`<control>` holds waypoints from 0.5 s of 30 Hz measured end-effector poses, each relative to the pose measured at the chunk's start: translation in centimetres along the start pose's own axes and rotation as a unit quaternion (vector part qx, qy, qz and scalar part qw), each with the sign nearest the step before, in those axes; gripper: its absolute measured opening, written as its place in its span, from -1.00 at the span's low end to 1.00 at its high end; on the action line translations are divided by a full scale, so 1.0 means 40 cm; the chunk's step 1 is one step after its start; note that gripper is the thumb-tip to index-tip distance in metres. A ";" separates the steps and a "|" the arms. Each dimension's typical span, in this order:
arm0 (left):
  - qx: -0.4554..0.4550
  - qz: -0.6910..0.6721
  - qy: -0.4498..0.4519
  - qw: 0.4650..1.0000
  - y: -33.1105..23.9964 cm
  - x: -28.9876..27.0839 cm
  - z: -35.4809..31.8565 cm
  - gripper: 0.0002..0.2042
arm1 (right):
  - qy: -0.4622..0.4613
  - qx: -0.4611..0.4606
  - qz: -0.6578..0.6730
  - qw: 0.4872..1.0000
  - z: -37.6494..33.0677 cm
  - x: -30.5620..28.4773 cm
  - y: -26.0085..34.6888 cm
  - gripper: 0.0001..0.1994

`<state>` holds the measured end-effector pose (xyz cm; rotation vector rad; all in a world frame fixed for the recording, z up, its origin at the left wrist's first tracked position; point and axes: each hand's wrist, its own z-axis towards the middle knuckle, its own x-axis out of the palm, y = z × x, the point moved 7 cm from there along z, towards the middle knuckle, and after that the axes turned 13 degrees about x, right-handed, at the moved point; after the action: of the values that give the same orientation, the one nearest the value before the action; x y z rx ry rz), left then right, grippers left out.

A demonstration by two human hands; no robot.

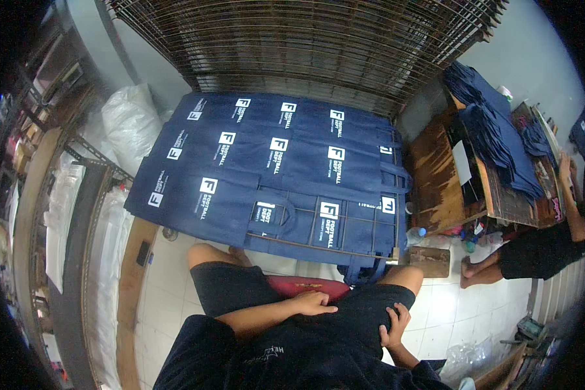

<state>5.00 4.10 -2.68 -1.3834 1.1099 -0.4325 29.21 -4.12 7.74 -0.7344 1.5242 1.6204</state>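
Note:
My left hand point(312, 303) lies loosely over my lap, fingers stretched out beside a red seat or cushion point(309, 286), with nothing in it. Fingers spread, my right hand point(394, 325) rests on my right thigh, on the dark shorts, and is also without any object. In front of my knees, rows of navy blue cloth bags point(234, 166) with white prints lie flat and overlap. At the near right they sit on a wire rack point(351, 250), and a bag's handle loop hangs below its edge.
Behind the bags rises a stack of rusty wire racks point(292, 39). Right of them, a worn wooden table point(429, 162) bears piled navy cloth point(494, 136); another person point(539, 253) sits near it. White plastic sacks point(130, 123) and shelving stand left. A wooden block point(429, 262) sits on the tiles.

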 end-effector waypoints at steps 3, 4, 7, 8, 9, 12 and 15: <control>-0.008 0.005 0.006 1.000 0.005 0.004 0.004 -0.40 | -0.004 -0.003 -0.005 1.000 0.003 -0.004 0.001 -0.46; -0.002 0.004 0.007 1.000 0.013 0.011 0.011 -0.40 | -0.004 -0.004 -0.009 1.000 0.004 -0.006 -0.001 -0.46; -0.001 0.006 0.010 1.000 0.021 0.008 0.009 -0.41 | -0.008 -0.009 -0.007 1.000 0.004 0.003 -0.007 -0.46; -0.003 0.008 0.012 1.000 0.021 0.004 0.005 -0.41 | -0.009 -0.010 -0.005 1.000 0.003 0.010 -0.007 -0.46; -0.005 0.010 0.013 1.000 0.017 0.004 0.006 -0.42 | -0.008 -0.005 -0.001 1.000 0.000 0.009 -0.008 -0.45; -0.005 0.006 0.016 1.000 0.012 0.005 0.004 -0.43 | -0.002 0.005 0.003 1.000 -0.004 -0.002 0.000 -0.47; 0.012 -0.003 0.019 1.000 0.030 0.022 0.004 -0.45 | -0.016 0.025 0.011 0.999 0.027 -0.039 0.017 -0.54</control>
<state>5.11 3.74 -4.12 -1.3625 1.1288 -0.4765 29.57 -3.28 9.54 -0.6625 1.5495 1.5965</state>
